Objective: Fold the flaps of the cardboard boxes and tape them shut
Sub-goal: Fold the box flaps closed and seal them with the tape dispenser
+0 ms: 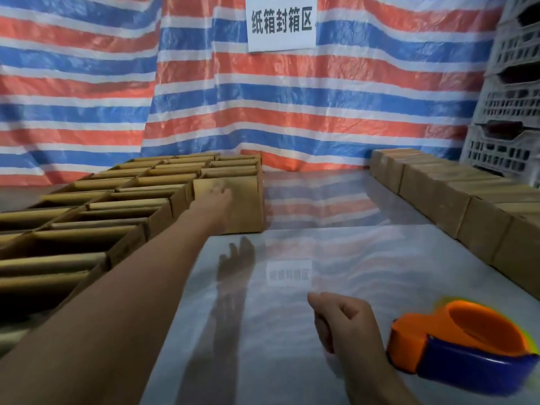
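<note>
Several open cardboard boxes (117,211) with raised flaps stand in rows on the left of the table. My left hand (217,195) reaches far forward and lies against the nearest box of the back group (242,206); motion blur hides whether its fingers grip the box. My right hand (342,320) rests on the table near the front, fingers curled loosely with nothing in them. An orange and blue tape dispenser (458,340) lies on the table just right of that hand, apart from it.
A row of closed cardboard boxes (455,206) lines the right side of the glossy grey table (306,258). White plastic crates (511,106) are stacked at the far right. A striped red, white and blue tarp (204,97) with a paper sign (282,23) hangs behind.
</note>
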